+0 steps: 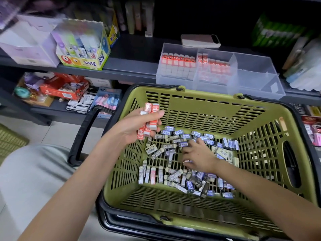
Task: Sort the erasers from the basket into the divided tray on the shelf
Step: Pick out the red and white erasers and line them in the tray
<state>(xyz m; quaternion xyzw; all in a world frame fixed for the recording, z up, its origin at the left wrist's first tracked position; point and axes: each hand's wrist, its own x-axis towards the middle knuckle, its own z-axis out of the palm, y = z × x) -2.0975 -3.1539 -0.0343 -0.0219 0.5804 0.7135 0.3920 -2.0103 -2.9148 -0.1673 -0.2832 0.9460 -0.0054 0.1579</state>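
**Left hand full of red, right hand down in the pile**

The left hand (139,126) is clamped on a bundle of red erasers (150,117) – at least four, stacked side by side. Their long axes run from the palm up and away toward the shelf. Below and to the right of that hand, the right hand (198,154) reaches onto the floor of the green basket (191,108). Its fingers are bent down among the loose erasers (180,179), but whether they grip one cannot be told.

The loose erasers number several dozen, too many to count, mostly in blue or black sleeves, and they lie flat pointing every way. Just left of the right wrist, four lie parallel in a row – one of them pink – with their long axes pointing away from the person.

Beyond both hands, the clear divided tray (251,66) sits on the shelf. Its left compartment holds rows of six red-topped erasers standing upright, and the next holds smaller red ones in rows.
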